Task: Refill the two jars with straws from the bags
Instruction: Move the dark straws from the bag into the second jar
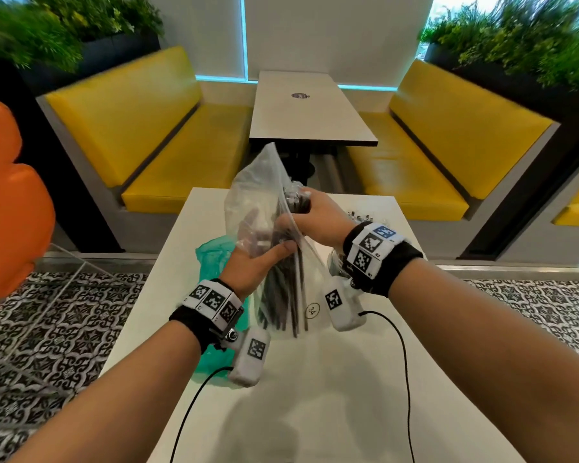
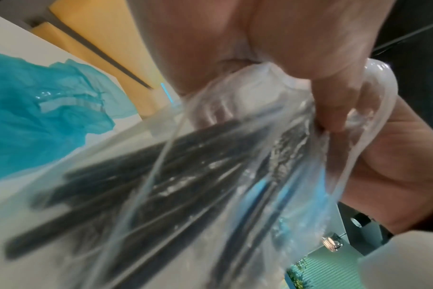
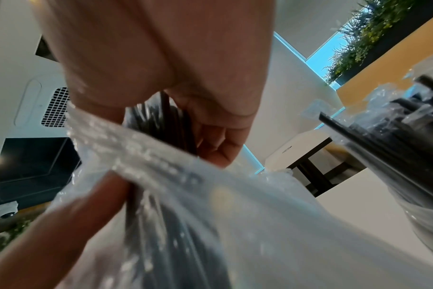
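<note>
We're mid-step pulling straws out of the clear bag, held up over the table. Right hand, at 1 o'clock from the left, is clamped round the straws' top ends. Left hand grips the bag round its middle. Next, probably: slide the bundle free and drop it in a jar, just off at 3 o'clock.

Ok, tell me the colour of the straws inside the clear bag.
Black, or very dark. The straws show best in the head view, through the clear bag.
</note>
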Available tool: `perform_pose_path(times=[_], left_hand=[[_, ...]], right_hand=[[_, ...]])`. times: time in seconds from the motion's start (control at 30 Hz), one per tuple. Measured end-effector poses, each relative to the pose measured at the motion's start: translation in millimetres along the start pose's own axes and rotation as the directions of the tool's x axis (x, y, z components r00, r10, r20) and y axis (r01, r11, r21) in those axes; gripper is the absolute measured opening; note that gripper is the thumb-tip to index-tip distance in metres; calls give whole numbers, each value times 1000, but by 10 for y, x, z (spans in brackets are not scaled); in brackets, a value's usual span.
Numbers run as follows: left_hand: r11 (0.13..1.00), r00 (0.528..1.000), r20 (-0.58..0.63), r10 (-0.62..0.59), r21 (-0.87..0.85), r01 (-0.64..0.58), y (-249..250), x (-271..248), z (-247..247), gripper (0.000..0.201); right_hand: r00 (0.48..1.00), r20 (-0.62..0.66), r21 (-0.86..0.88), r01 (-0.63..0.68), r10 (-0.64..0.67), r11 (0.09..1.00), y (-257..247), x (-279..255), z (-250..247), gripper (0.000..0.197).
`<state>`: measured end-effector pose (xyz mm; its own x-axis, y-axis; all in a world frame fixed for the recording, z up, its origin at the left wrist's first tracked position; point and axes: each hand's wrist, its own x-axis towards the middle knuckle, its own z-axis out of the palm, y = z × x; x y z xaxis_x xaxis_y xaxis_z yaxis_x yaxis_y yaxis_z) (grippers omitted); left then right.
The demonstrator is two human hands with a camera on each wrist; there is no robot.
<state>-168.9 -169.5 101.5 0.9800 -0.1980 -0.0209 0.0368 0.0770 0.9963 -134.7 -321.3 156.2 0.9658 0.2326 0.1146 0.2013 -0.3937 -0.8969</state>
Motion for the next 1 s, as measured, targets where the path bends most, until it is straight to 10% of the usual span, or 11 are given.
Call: perform_pose_path(times=[0.23, 0.7, 1.0], left_hand=[[998, 999, 29, 23, 55, -24, -28, 34, 47, 51], [989, 989, 142, 32, 138, -52, -102, 82, 310, 74], [993, 996, 71, 54, 98, -61, -119, 128, 373, 52]], right_hand=[[993, -19, 240, -105, 113, 965, 104, 90, 19, 61], [988, -75, 353, -102, 137, 930, 103, -138, -149, 19], [986, -48, 344, -132, 157, 930, 114, -198, -228, 52]])
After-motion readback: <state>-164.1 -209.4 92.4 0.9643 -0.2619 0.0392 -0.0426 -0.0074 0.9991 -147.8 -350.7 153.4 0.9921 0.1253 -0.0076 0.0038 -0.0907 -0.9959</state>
